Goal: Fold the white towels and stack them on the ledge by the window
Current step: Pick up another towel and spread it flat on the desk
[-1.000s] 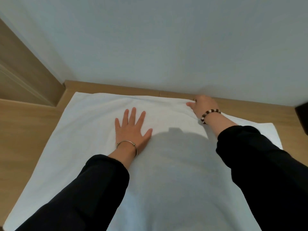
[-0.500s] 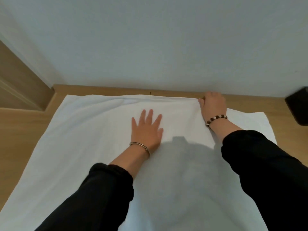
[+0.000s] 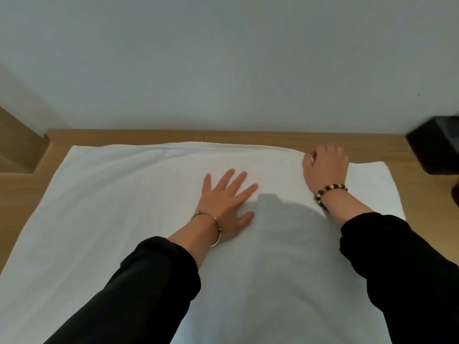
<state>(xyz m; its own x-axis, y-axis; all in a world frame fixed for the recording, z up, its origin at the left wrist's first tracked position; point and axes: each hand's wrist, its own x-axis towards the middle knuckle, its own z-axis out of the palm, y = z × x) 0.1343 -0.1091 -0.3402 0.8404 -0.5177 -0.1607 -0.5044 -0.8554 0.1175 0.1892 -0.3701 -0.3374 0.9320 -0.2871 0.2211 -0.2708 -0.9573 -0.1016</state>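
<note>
L hand flat, fingers spread, on 1 white towel; R hand grips its far edge.

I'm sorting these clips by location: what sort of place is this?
Probably a bedroom or hotel room, though uncertain: a white towel lies spread on a light wooden surface that runs along a plain pale wall, with wooden panelling at the left.

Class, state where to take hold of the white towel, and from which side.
Probably grip the far edge of the white towel, reaching from the near side: it lies flat, and that edge is raised where the right hand pinches it.
</note>
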